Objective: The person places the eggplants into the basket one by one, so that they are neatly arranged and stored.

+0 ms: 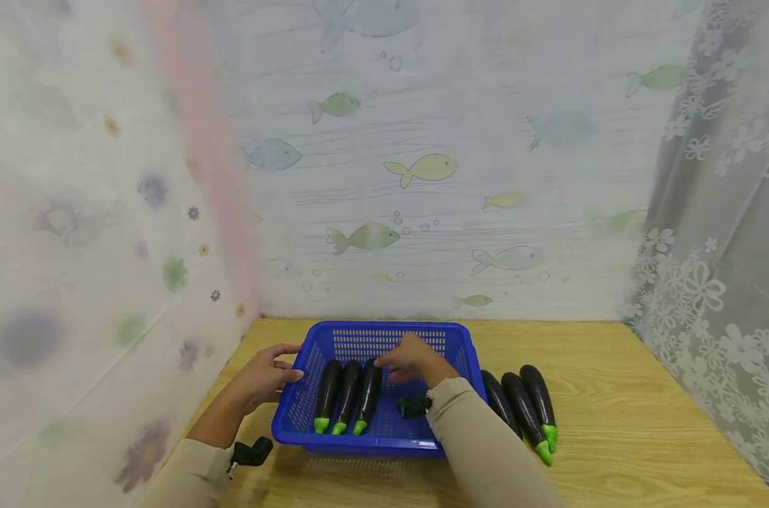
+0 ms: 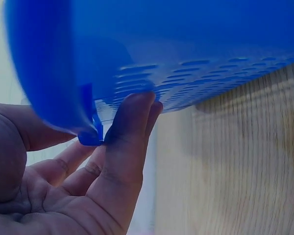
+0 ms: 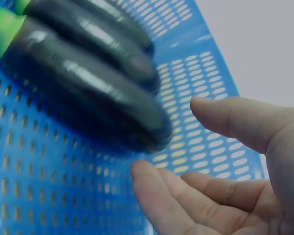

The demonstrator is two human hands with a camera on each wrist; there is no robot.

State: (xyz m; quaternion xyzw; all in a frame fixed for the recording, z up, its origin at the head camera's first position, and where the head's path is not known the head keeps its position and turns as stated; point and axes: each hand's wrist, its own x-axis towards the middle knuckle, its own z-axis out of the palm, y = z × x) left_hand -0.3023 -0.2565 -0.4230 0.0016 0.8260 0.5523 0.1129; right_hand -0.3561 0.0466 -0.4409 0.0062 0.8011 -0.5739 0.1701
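Note:
A blue slotted plastic basket (image 1: 384, 444) stands on the wooden table. Three dark eggplants (image 1: 348, 396) with bright green caps lie side by side in its left half, caps toward the front. My left hand (image 1: 264, 374) grips the basket's left rim, the thumb on top and fingers under it against the outer wall (image 2: 201, 81). Inside the basket, my right hand (image 1: 412, 358) is beside the far end of the rightmost eggplant (image 3: 83, 83). Its thumb and fingers are spread around that end with a gap, holding nothing.
Three more eggplants (image 1: 525, 408) lie on the table (image 1: 638, 423) just right of the basket, the nearest one partly hidden by the basket and right sleeve. A fish-print curtain (image 1: 422, 212) hangs behind the table, and a flowered sheet (image 1: 105, 282) lines the left side.

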